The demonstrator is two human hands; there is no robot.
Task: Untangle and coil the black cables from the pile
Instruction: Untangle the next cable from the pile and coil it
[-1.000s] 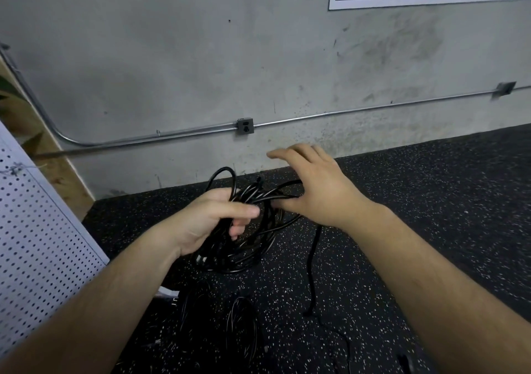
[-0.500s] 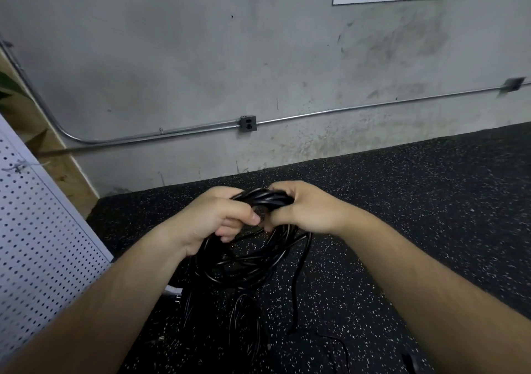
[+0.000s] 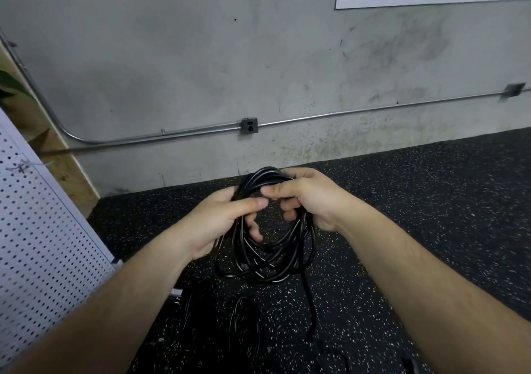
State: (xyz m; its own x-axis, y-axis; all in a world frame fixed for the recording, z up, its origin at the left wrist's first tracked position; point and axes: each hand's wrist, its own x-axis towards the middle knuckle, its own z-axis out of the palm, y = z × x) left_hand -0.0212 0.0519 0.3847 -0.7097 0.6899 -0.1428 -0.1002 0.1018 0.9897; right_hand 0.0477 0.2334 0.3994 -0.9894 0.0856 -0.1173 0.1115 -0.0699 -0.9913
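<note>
Loops of a half-wound black cable coil [image 3: 258,261] are hanging free above the speckled rubber floor [image 3: 431,201], gathered at the top, apparently so the turns are settling evenly. The left hand [image 3: 218,218] is clamping the bundle, thumb lying across the strands and fingers curling behind; the right hand [image 3: 310,198] is pinching the same gathered loops, thumb pointing toward the left. Both forearms are reaching forward, wrists angling inward. A loose tail [image 3: 309,302] is trailing to the floor, seemingly awaiting winding, while the remaining pile [image 3: 218,325] is lying below the left forearm.
</note>
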